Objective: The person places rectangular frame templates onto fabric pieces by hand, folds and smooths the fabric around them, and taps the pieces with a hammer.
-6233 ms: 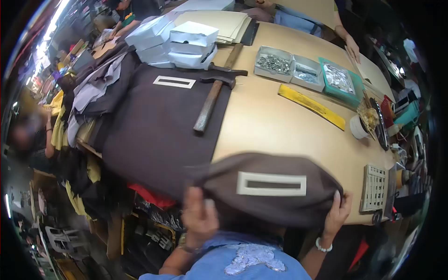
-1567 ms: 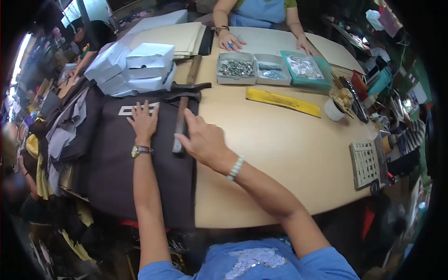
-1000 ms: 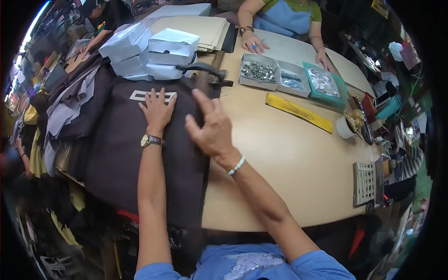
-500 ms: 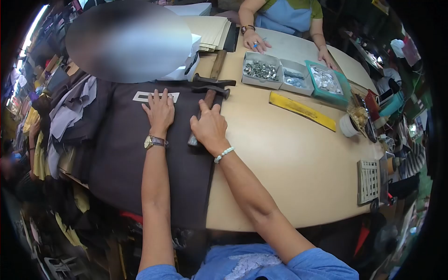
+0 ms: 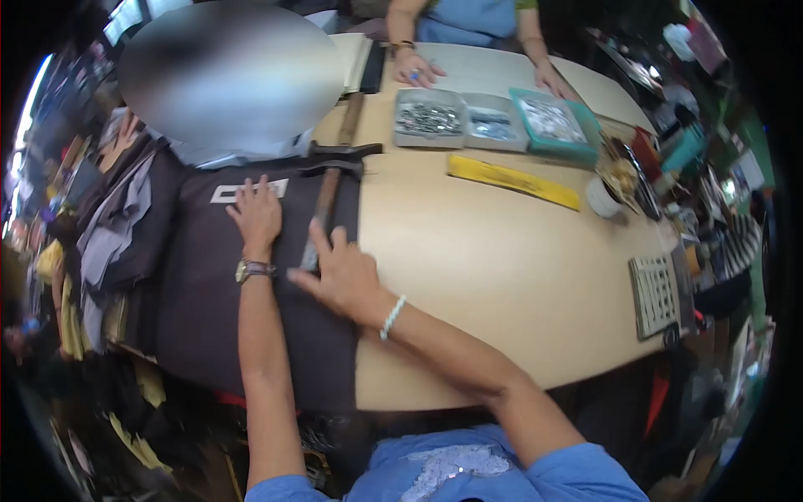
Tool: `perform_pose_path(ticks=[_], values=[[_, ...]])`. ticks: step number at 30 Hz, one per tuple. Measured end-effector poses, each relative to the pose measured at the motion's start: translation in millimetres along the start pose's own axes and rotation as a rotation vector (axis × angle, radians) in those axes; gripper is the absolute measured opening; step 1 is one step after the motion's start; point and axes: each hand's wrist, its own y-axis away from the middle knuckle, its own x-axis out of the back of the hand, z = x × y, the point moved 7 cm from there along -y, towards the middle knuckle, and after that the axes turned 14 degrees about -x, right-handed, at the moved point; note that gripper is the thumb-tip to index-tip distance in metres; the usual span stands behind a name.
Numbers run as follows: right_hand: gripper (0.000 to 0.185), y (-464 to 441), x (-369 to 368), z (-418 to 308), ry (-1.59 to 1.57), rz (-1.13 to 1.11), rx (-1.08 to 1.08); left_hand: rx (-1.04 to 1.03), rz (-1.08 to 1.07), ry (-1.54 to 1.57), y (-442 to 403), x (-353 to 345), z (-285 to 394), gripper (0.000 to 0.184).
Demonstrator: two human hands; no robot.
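Note:
My left hand (image 5: 261,219) lies flat with fingers spread on a dark fabric piece (image 5: 217,309). Its fingertips cover part of a white rectangular frame (image 5: 224,194) with a cut-out middle. To its right, my right hand (image 5: 345,274) has its fingers apart and holds nothing, just beside the lower end of a hammer (image 5: 327,205). This hammer rests on the fabric, its dark head pointing away from me. Beyond it lies another hammer with a wooden handle (image 5: 352,117). Whether my right hand touches the fabric I cannot tell.
Boxes of small metal parts (image 5: 428,120) and a teal tray (image 5: 577,151) stand at the back. A yellow strip (image 5: 512,181) lies before them. At right are a white cup (image 5: 603,197) and a slatted panel (image 5: 655,294). A person's hands (image 5: 416,69) rest across the table (image 5: 468,276).
My right hand has come off the hammer and drawn back toward me, its fingers spreading. My left hand stays on the fabric by the white frame. The whole view has shifted.

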Motion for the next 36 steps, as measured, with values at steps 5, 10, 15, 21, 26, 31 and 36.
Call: perform_pose_path(ticks=[5, 10, 15, 21, 26, 31, 36], values=[[0.065, 110, 30, 65, 0.303, 0.05, 0.266, -0.244, 0.095, -0.306, -6, -19, -10, 0.046], [0.062, 207, 120, 186, 0.297, 0.281, -0.276, -0.437, 0.196, -0.364, -31, -58, -55, 0.041], [0.065, 330, 185, 292, 0.437, 0.717, -0.741, -0.194, 0.046, -0.351, -47, -72, -88, 0.048], [0.058, 424, 194, 431, 0.527, 0.852, -1.236, -0.315, 0.378, -0.483, -20, 1, -27, 0.058], [0.05, 459, 160, 488, 0.495, 0.658, -1.404, -0.323, 0.459, -0.272, 17, 57, 15, 0.058], [0.048, 485, 158, 520, 0.198, 0.8, -1.453, -0.387, 0.366, 0.101, 104, 136, 116, 0.059], [0.053, 472, 226, 424, -1.323, 1.811, -0.871, -0.52, 0.178, 0.786, 196, 175, 232, 0.063]])
